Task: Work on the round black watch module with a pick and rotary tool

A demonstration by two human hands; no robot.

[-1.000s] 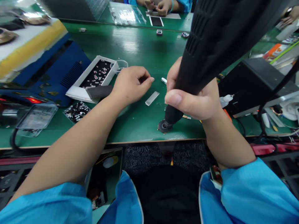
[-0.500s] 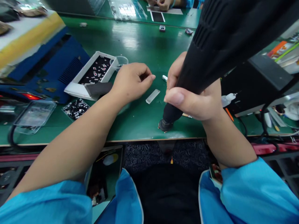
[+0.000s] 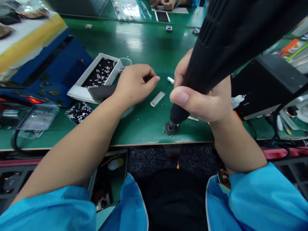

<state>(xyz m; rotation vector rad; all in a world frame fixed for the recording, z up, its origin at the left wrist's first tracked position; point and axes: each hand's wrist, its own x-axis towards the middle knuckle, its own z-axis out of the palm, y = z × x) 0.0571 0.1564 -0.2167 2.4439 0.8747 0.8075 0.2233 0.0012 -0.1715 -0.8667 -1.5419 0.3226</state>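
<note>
My right hand [image 3: 204, 102] is wrapped round a thick black electric screwdriver [image 3: 204, 64], which leans with its narrow end down. Its tip meets, or hangs just above, a small round black part [image 3: 170, 128] with several tiny bright contacts in its middle, near the bench's front edge. My left hand [image 3: 137, 83] is closed, thumb and fingertips together; whatever they hold, if anything, is hidden. Between the hands lies a clear oblong block [image 3: 157, 99]. A small white piece [image 3: 170, 80] lies beyond it.
Left of my left hand stand a white box [image 3: 96, 77] of small parts, a clear cup [image 3: 123, 64] and a blue machine [image 3: 48, 70]. A clear plastic case [image 3: 38, 118] is nearer. At right are a black box [image 3: 262, 83] and a dropper bottle [image 3: 237, 101]. A co-worker's hands [image 3: 166, 3] show across the bench.
My right hand and the electric screwdriver have risen slightly and shifted right, uncovering the face of the round black part. My left hand has stayed almost still.
</note>
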